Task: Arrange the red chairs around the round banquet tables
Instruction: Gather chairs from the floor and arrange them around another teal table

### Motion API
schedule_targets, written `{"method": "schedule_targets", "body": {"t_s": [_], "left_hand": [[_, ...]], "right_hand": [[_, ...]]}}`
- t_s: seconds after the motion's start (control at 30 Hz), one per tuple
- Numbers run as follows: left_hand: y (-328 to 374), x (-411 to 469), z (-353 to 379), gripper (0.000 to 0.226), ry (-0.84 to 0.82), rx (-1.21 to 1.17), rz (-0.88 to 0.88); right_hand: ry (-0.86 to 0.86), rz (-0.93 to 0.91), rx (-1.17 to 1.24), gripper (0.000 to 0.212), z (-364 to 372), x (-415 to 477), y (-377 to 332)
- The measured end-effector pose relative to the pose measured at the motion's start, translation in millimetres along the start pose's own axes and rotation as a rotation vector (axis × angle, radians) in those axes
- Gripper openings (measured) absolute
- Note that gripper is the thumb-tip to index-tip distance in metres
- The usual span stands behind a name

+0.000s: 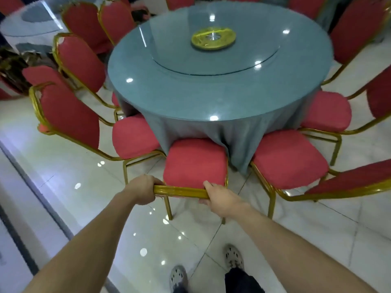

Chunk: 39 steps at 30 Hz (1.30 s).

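Both hands hold the gold top rail (181, 191) of a red chair (195, 163) at the round table (190, 94)'s near edge.
The left hand (143, 189) and right hand (222, 200) each curl round the rail. The seat's front touches the blue tablecloth (232, 132), between two neighbouring chairs (133, 136). An even push from both ends should keep it square, though whether its legs are lifted cannot be told from above.

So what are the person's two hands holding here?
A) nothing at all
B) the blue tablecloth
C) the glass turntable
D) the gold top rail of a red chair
D: the left hand and the right hand both grip the gold top rail of the red chair whose seat faces the round table.
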<state>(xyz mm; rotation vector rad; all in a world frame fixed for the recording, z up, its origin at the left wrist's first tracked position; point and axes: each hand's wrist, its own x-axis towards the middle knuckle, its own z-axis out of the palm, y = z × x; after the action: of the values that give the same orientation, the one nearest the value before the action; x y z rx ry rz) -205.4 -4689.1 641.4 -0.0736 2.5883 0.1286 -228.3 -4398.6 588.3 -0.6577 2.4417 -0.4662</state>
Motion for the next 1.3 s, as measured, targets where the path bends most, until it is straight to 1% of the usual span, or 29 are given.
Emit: {"method": "schedule_targets", "body": {"t_s": [0.07, 0.13, 0.27, 0.47, 0.73, 0.87, 1.0, 1.1, 1.2, 1.3], "left_hand": [[-5, 4, 0, 0.036, -0.022, 0.042, 0.085], [-7, 1, 0, 0.022, -0.01, 0.096, 0.136], [-7, -17, 10, 0.012, -0.017, 0.207, 0.2], [-12, -49, 43, 0.013, -0.027, 0.192, 0.225], [3, -90, 81, 0.02, -0.029, 0.178, 0.245], [15, -100, 93, 0.014, -0.039, 0.147, 0.276], [24, -105, 99, 0.011, -0.037, 0.147, 0.29], [21, -103, 94, 0.009, -0.019, 0.125, 0.285], [16, -98, 87, 0.006, 0.035, 0.165, 0.259], [22, -83, 75, 0.013, 0.038, 0.152, 0.233]], "right_hand": [[0.042, 0.066, -0.015, 0.039, 2, -6, -7], [0.063, 0.13, -0.067, 0.032, 3, -12, -15], [0.005, 0.213, -0.068, 0.029, 11, -34, -35], [-0.025, 0.245, -0.042, 0.031, 38, -71, -53], [-0.024, 0.207, -0.11, 0.034, 67, -115, -45], [0.0, 0.191, -0.152, 0.022, 80, -134, -31], [0.03, 0.166, -0.131, 0.009, 86, -148, -21], [0.032, 0.137, -0.096, 0.014, 85, -143, -23], [0.041, 0.123, -0.055, 0.02, 79, -133, -28], [0.065, 0.146, 0.001, 0.027, 66, -118, -21]]}}
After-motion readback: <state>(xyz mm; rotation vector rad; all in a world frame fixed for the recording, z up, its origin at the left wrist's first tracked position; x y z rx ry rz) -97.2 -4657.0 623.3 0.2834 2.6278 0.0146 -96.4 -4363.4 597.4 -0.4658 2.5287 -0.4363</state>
